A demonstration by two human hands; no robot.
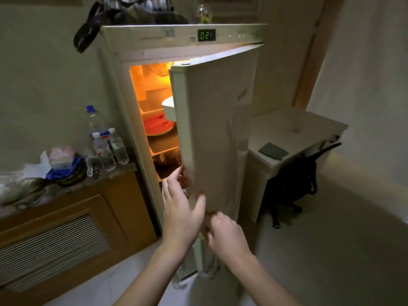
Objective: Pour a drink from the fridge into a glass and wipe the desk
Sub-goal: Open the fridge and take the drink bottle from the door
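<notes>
A tall cream fridge stands ahead with its upper door swung partly open and the inside lit orange. A cut watermelon lies on a shelf, and a white container sits above it. My left hand reaches to the door's free edge with its fingers straight, touching it. My right hand grips the door's bottom edge with curled fingers. The white desk stands to the right of the fridge, with a dark cloth on it. No glass is in view.
A wooden cabinet on the left carries several plastic bottles, tissues and bags. A black office chair sits under the desk. Bags lie on top of the fridge. The pale floor stretches to the right.
</notes>
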